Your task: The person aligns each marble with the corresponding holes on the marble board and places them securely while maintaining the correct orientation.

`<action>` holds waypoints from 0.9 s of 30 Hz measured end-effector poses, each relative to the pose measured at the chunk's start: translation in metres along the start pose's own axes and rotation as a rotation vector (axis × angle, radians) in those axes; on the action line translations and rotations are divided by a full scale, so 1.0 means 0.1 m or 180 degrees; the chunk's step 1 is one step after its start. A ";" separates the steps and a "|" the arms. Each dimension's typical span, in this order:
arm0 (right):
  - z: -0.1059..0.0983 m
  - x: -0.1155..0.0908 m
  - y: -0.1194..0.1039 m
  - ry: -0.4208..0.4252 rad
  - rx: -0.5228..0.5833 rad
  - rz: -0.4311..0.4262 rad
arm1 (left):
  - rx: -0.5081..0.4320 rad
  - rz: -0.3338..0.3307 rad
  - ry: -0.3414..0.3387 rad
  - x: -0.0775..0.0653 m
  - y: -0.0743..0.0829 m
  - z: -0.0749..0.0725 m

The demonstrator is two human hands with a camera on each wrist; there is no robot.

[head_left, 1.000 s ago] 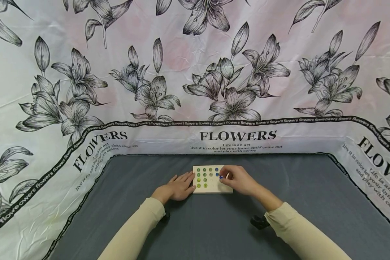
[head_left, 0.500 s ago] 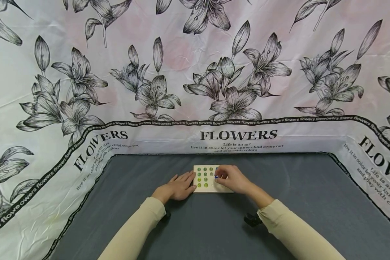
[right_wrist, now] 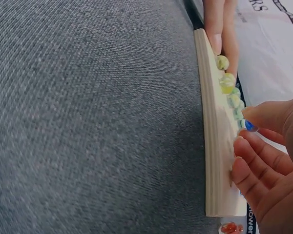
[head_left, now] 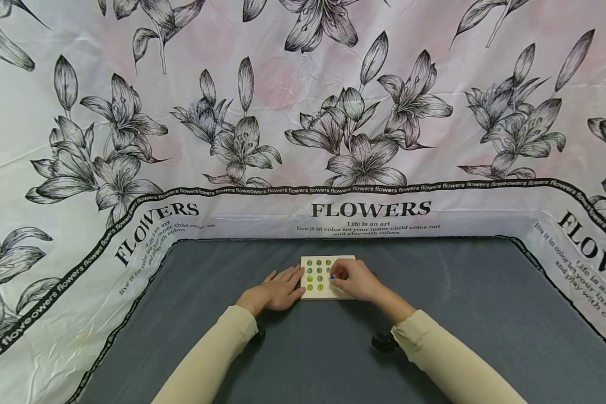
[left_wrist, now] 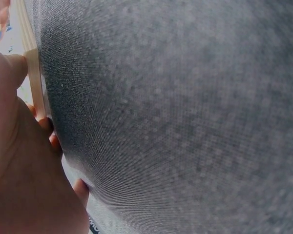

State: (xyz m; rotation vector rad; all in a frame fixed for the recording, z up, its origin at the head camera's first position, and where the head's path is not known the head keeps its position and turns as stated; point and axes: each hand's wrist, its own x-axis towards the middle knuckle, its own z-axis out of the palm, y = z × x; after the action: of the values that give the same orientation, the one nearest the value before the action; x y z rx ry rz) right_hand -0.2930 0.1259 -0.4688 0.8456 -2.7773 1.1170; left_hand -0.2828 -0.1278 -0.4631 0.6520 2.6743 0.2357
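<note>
A pale wooden board (head_left: 313, 295) lies on the grey cloth, with green and yellow-green glass marbles (head_left: 320, 279) set in rows on its left part. My left hand (head_left: 279, 290) lies with fingers extended on the cloth, touching the board's left edge with fingers and thumb. Over the board's right part, my right hand (head_left: 356, 279) pinches a blue marble (right_wrist: 251, 126) between thumb and forefinger, just above the surface. The right wrist view shows its other fingers loosely bent by the board. This hand hides the right-hand columns in the head view.
Grey cloth (head_left: 303, 353) covers the table around the board. A white flower-printed sheet (head_left: 262, 216) borders it at the back and sides. An orange-red marble (right_wrist: 231, 227) shows past the board's near end in the right wrist view.
My right hand has moved left across the board with the blue marble, now covering the blue marbles seen earlier at the upper right. The left hand has stayed in place.
</note>
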 end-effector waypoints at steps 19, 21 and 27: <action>0.11 0.06 -0.06 0.0128 -0.0095 0.0266 | 0.0006 0.0008 0.0008 0.02 -0.01 0.02; 0.12 0.07 -0.07 0.0110 -0.0112 0.0336 | 0.0002 0.0006 -0.0002 0.01 -0.01 0.01; 0.14 0.07 -0.07 0.0109 -0.0119 0.0405 | -0.0013 0.0026 0.0001 0.01 -0.01 0.01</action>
State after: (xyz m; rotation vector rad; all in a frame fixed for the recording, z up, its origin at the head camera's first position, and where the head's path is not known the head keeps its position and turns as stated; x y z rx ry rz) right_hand -0.2931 0.1097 -0.4729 0.6479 -2.8491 1.0818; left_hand -0.2835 -0.1284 -0.4650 0.6620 2.6711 0.2434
